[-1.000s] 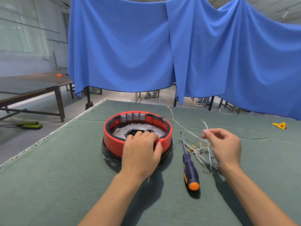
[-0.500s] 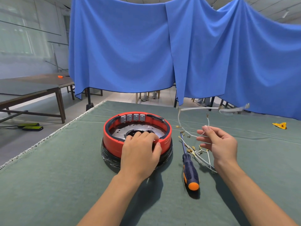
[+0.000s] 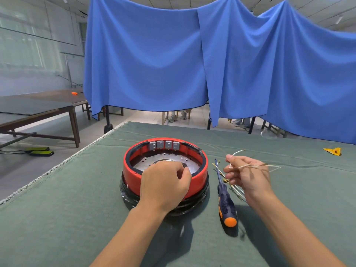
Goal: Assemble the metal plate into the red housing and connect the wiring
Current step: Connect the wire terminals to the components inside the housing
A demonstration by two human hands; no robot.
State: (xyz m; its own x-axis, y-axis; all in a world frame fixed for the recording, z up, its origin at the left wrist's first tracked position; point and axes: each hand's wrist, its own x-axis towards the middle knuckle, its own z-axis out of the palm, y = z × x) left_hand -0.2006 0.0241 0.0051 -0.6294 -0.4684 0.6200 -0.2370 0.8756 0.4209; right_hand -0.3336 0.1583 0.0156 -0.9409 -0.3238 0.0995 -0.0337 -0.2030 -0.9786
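Pinching wires (image 3: 250,166), right hand (image 3: 248,176); left hand (image 3: 163,184) curled over red housing (image 3: 133,173) rim.

glossy red housing (image 3: 200,171), shiny metal plate (image 3: 189,162) (perforated), matt cloth (image 3: 77,199)

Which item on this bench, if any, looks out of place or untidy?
A crumpled yellow scrap lies alone at the table's far right, apart from the work. The loose wires beside the screwdriver sit in a tangle. Nothing looks spilled or damaged.
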